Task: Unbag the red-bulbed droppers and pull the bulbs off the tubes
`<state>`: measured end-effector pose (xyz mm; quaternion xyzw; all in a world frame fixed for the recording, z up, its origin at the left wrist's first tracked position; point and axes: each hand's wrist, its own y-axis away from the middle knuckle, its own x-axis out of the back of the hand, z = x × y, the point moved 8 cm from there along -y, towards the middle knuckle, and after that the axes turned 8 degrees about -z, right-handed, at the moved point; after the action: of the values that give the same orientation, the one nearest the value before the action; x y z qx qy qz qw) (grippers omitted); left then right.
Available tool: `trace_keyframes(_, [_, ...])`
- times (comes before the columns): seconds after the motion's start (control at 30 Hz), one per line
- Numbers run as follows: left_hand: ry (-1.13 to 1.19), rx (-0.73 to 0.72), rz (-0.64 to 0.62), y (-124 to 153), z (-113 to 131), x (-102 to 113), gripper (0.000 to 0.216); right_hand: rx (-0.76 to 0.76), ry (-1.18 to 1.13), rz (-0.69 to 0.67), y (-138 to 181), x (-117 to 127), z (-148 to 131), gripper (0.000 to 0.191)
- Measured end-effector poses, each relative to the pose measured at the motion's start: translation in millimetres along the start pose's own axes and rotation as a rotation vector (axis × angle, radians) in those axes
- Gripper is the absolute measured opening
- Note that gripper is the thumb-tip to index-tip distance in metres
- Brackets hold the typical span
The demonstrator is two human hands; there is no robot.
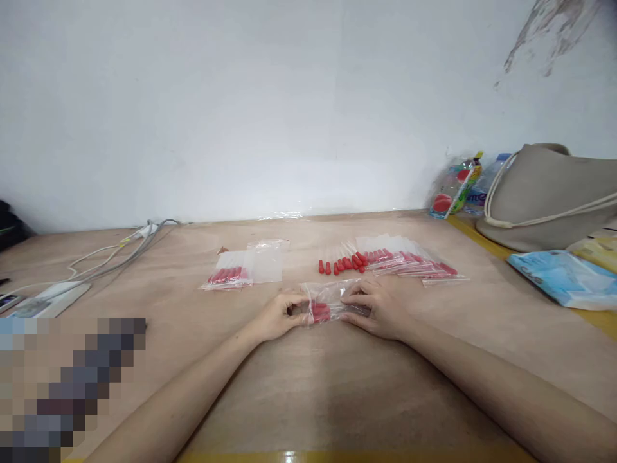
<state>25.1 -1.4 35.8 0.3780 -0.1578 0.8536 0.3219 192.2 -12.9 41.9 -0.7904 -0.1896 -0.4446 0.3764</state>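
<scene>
Near the middle of the table, a clear plastic zip bag (337, 292) with red-bulbed droppers (321, 312) inside lies sideways between my hands. My left hand (283, 316) pinches its left end, by the red bulbs. The fingers of my right hand (373, 310) are closed on the bag's right end. Just beyond is a row of loose droppers (342, 264) with red bulbs and clear thin stems. Filled bags (409, 262) overlap in a pile to their right. On the left, more filled bags (227, 273) lie beside flat, bare zip bags (267, 260).
White and grey cables (137, 247) run to a power strip (60, 297) at the left. A grey bag (549, 193), bottles (457, 186) and a blue packet (563, 278) stand or lie at the right. A white wall (241, 109) closes off the back.
</scene>
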Motion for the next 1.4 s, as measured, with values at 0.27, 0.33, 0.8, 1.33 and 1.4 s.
trace_keyframes(0.27, [-0.252,-0.161,0.001,2.4,29.6,-4.9,0.034,-0.032,0.082,0.036,0.2,-3.6,3.0,0.020])
trace_keyframes(0.33, [-0.306,-0.157,0.037,3.5,29.7,-6.4,0.031,-0.030,0.065,0.024,-0.3,-3.7,3.0,0.020])
trace_keyframes(0.8, [-0.059,0.034,0.149,2.9,6.0,-2.2,0.028,-0.025,0.041,0.036,-1.1,-2.7,3.3,0.021])
trace_keyframes(1.33, [0.148,0.256,0.248,53.2,-23.6,122.9,0.035,-0.057,0.014,0.017,-2.3,-0.3,4.1,0.023])
trace_keyframes(1.4, [0.064,0.240,0.439,59.9,-16.3,143.9,0.035,-0.056,0.007,0.015,-2.8,0.1,3.7,0.022])
